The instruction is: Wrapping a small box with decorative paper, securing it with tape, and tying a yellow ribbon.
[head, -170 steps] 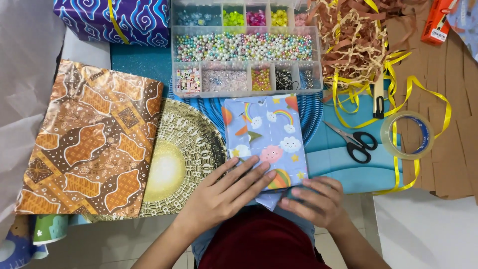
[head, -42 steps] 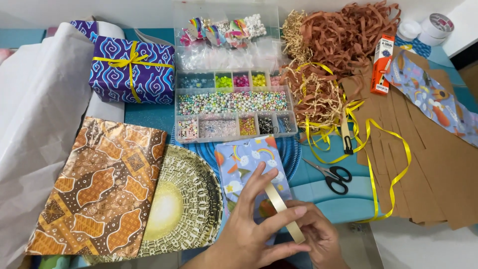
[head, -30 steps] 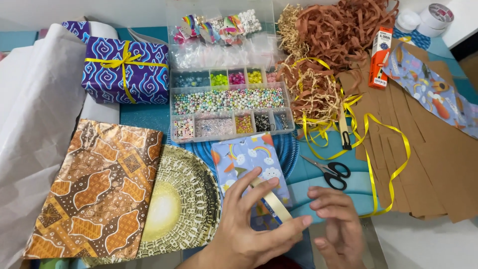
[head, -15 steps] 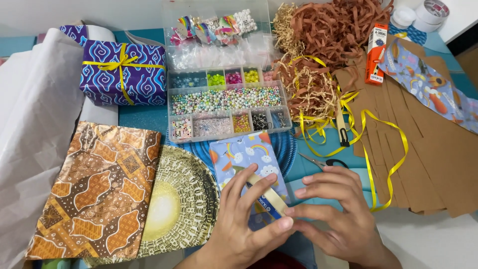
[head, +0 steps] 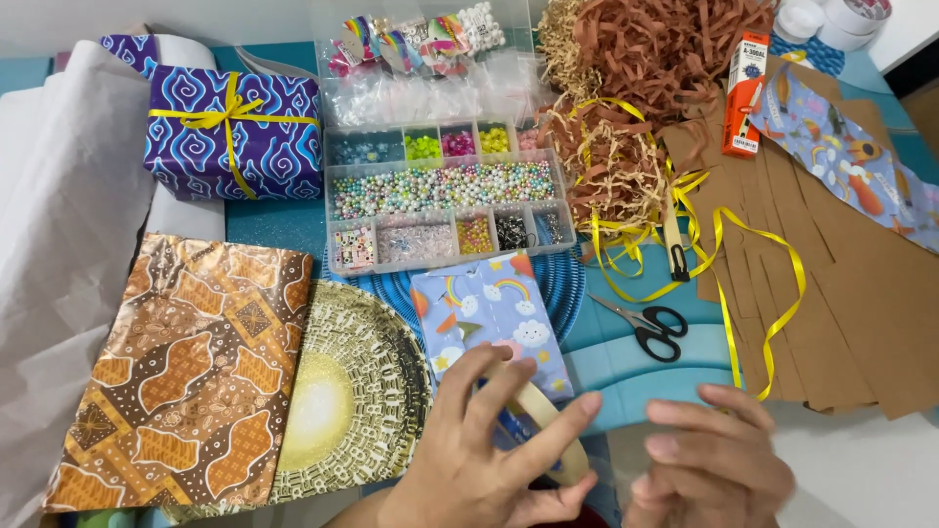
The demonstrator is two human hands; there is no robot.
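Across teal tabletop (head: 274, 235) — ribbon (head: 753, 284), scissors (head: 650, 328), beads (head: 440, 191).

Worn on the head, looking steeply down and forward over the cluttered table (head: 675, 376), close above both hands at the lower edge.

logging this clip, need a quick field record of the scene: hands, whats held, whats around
left hand: left hand grips a tape roll over the near end of the wrapped box
right hand: right hand open, beside the roll, holding nothing
wrapped box: pale blue wrapped box with rainbows and clouds, lying on a blue round mat
right of box: black-handled scissors, yellow ribbon
behind box: clear bead organiser
left of box: gold plate, brown batik paper
far left: purple gift box tied with yellow ribbon
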